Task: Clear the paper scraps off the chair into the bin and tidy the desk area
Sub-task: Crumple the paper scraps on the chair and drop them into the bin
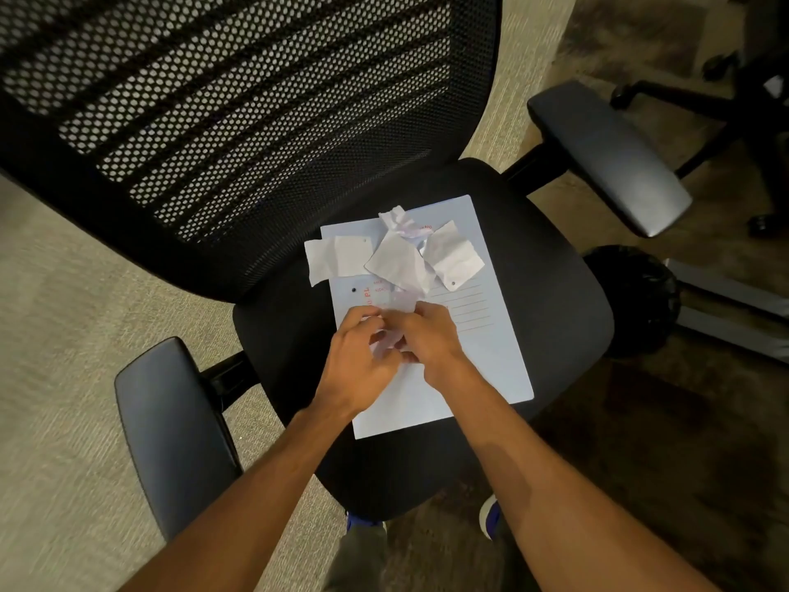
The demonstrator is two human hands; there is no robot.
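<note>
A black mesh-backed office chair [533, 267] stands in front of me. On its seat lies a white lined sheet [482, 356] with red print. Several torn white paper scraps [397, 260] rest on the sheet's far end. My left hand [358, 356] and my right hand [431, 339] meet over the middle of the sheet. Together they are closed on a crumpled paper scrap [384, 339], which shows only partly between the fingers.
A bin lined with a black bag [636, 296] stands on the floor right of the seat. The chair's armrests [175, 429] jut out on both sides. Another chair's wheeled base [726, 104] is at the far right. My shoes show below the seat.
</note>
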